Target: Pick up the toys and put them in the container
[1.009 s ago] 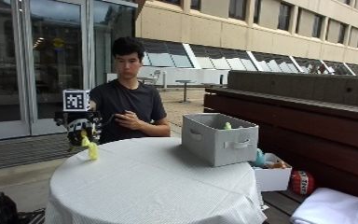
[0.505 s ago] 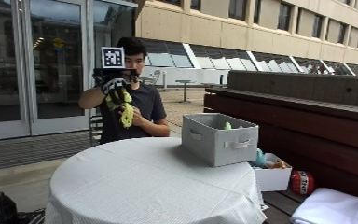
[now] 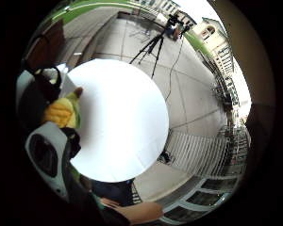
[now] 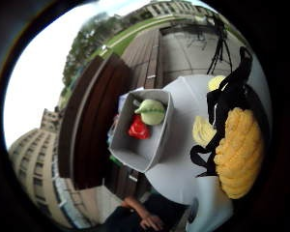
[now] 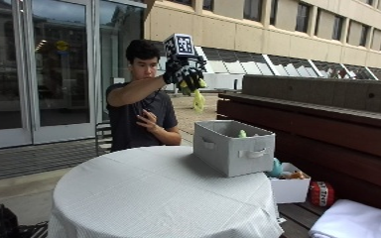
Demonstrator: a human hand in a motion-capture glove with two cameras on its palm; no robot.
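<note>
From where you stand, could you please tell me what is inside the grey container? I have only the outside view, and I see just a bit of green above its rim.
Observer: The thumb side palm view looks down into the grey container, and a red toy lies in it.
Operator: Thank you. Is the green bit a second toy?
Observer: Yes, a pale green rounded toy lies right beside the red one.
Operator: And what exactly is the raised hand holding?
Observer: The right hand grips a yellow corn toy; up close, its body looks knitted in rows like kernels.
</note>
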